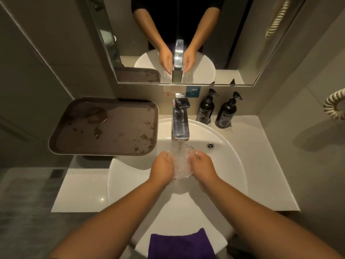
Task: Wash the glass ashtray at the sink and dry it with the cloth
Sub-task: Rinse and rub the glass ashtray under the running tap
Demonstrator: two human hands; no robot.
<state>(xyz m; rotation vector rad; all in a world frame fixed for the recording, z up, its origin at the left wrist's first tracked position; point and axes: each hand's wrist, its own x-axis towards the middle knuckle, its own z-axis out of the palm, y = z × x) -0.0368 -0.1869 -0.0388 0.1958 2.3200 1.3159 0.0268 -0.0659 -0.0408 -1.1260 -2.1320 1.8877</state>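
The clear glass ashtray (182,163) is held over the white sink (227,156) under water running from the chrome tap (180,124). My left hand (163,168) grips its left edge and my right hand (202,165) grips its right edge. The stream hits the ashtray between my hands. A purple cloth (180,245) hangs over the sink's front rim, below my forearms.
A wet brown tray (104,128) sits on the counter to the left, overhanging the sink's edge. Two black pump bottles (206,109) (226,113) stand behind the sink on the right. A mirror (168,40) covers the wall behind the tap.
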